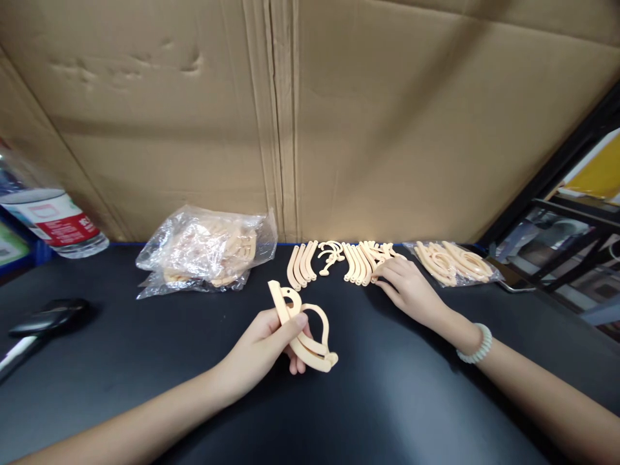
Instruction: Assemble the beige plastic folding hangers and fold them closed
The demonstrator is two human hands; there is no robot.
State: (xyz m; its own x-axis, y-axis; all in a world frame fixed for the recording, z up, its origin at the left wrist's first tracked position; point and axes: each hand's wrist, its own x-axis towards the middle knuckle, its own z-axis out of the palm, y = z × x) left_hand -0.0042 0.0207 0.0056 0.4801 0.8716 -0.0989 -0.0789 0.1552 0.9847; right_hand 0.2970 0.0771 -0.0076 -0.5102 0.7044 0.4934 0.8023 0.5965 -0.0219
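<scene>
My left hand [261, 345] is closed around several beige plastic folding-hanger parts [310, 355], held above the black table. They include long curved arms and a rounded hook piece that stands out to the right of my thumb. My right hand [409, 287] reaches to the row of curved hanger arms [358, 265] at the back, its thumb and fingers pinched at the row's right end on one arm, partly hidden by the fingers. Between that row and a smaller group of curved arms [301, 265] lies a small pile of hanger hooks [330, 255].
A clear plastic bag of beige parts [208, 248] lies back left, and a flatter bag [453, 263] back right. A black-headed tool [48, 318] and a labelled bottle [62, 223] are at left. Cardboard [387, 129] stands behind; a dark metal rack [571, 219] is at right.
</scene>
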